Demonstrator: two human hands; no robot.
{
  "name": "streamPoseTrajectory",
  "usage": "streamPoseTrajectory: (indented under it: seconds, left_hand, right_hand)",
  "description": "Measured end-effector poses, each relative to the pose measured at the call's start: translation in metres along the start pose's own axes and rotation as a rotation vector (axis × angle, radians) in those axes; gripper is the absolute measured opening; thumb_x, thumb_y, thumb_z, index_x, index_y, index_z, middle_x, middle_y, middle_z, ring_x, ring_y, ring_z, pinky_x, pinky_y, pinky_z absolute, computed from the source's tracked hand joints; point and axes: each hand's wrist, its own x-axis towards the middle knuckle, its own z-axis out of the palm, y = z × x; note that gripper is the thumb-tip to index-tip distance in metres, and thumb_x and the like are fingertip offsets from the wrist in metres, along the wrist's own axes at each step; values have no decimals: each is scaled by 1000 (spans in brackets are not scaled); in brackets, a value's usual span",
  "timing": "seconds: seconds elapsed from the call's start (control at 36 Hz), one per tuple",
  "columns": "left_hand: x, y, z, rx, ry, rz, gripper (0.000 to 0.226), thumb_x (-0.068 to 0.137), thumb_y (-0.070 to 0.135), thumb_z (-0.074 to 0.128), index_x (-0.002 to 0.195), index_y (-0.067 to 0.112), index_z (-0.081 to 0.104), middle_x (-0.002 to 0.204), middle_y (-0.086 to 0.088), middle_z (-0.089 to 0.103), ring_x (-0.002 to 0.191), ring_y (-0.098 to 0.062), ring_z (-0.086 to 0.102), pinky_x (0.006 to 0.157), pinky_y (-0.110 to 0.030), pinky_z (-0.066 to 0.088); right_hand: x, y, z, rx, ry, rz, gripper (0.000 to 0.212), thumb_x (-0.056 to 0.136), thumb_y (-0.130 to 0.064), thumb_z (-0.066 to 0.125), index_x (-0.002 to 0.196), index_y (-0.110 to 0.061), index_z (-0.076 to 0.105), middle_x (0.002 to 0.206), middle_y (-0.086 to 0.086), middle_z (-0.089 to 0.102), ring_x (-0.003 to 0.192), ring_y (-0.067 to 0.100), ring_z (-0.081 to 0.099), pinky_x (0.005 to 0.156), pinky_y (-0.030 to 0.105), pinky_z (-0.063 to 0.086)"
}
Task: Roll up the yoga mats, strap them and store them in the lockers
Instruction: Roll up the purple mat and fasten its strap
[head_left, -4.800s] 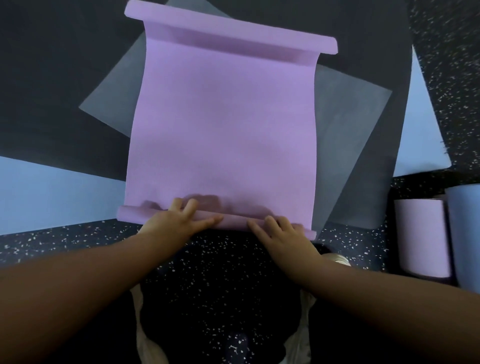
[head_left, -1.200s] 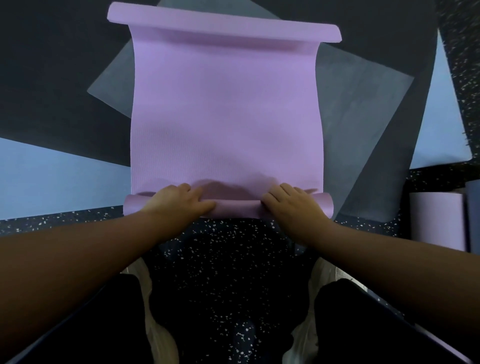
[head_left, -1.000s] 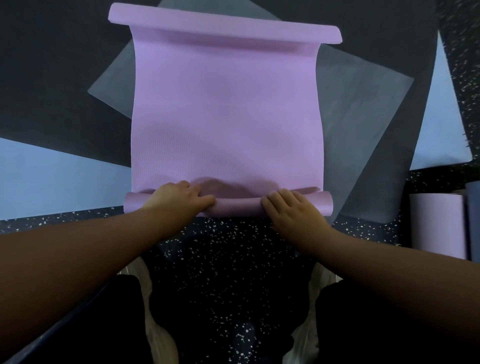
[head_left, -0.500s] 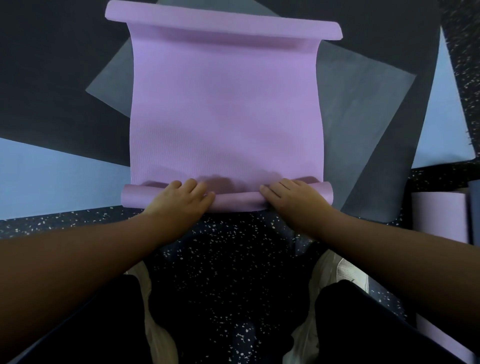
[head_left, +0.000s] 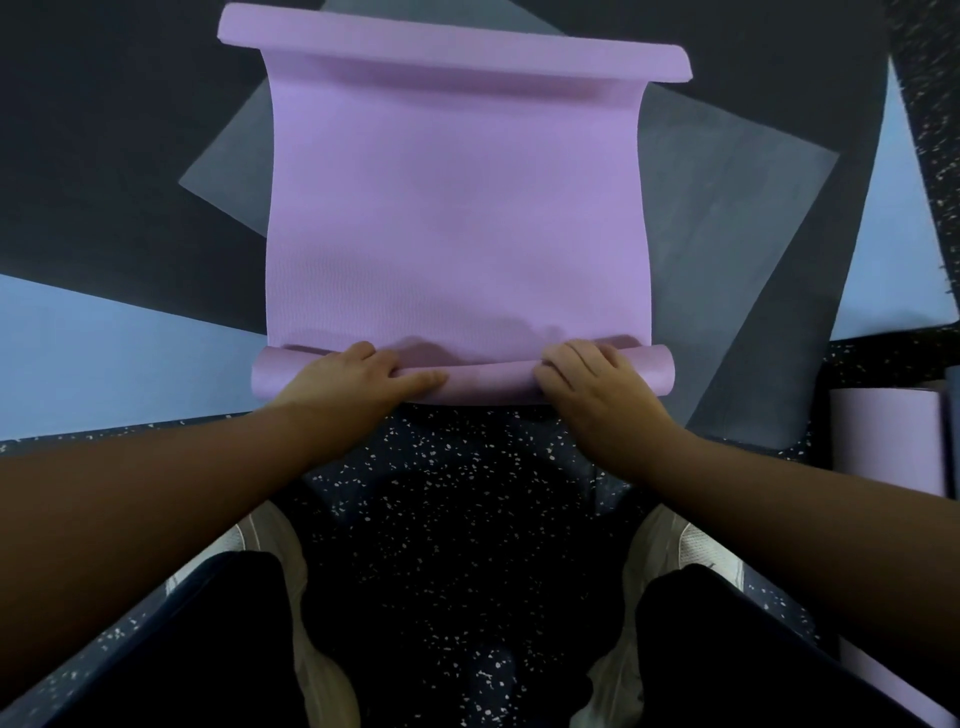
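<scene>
Seen from a head camera looking down at a speckled dark floor (head_left: 467, 519). Laid flat across the middle, a purple yoga mat (head_left: 457, 208), its far end curled into a low roll and its near end rolled into a small tube (head_left: 488, 382) lying crosswise just ahead of the knees. Resting on the left part of that tube, the left hand (head_left: 358, 382): fingers close together, bent over the top of the roll, thumb stretched out along its near side. On the right part, near the tube's right end, the right hand (head_left: 597, 387): fingers together and curled over the roll, knuckles up. Both hands pressing and wrapping the tube, well apart from each other, with a bare stretch of tube between them.

Under the purple mat, a grey mat (head_left: 727, 208) turned at an angle, its corners sticking out on the left and right. Under that, a dark charcoal mat (head_left: 104, 156) spreading to the far left and far right. Lowest of all, a pale blue mat (head_left: 104, 374), showing at the left edge and again at the right edge.

At the right edge of the floor, a rolled purple mat (head_left: 883, 436), upright or lying cannot be told. At the near edge, dark trousers (head_left: 208, 649) and pale shoes (head_left: 291, 561).
</scene>
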Motion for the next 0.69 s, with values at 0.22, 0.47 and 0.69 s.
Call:
streamPoseTrajectory:
  seconds: [0.22,0.47,0.69]
  left_hand:
    - [11,2,-9,-194,-57,-189,79,88,-2,44,145,51,30,127,-2,34,113,-20,36,89,-38,45]
    - [8,-4,-4,48,285,-101,70,69,9,32,134,34,44,90,-12,54,83,-28,45,66,-42,47]
    - [6,1,-2,158,333,9,79,67,14,84,133,29,43,114,-12,49,94,-32,44,70,-44,47]
  right_hand:
    - [-5,-2,10,-137,8,53,53,73,-17,70,120,2,57,108,15,58,94,32,50,79,40,41]
    - [15,5,5,-118,-116,143,59,62,-17,78,116,-1,63,95,11,63,81,31,59,67,37,47]
    - [30,6,-5,10,-131,219,53,73,-14,53,121,9,59,93,22,67,81,37,63,69,42,51]
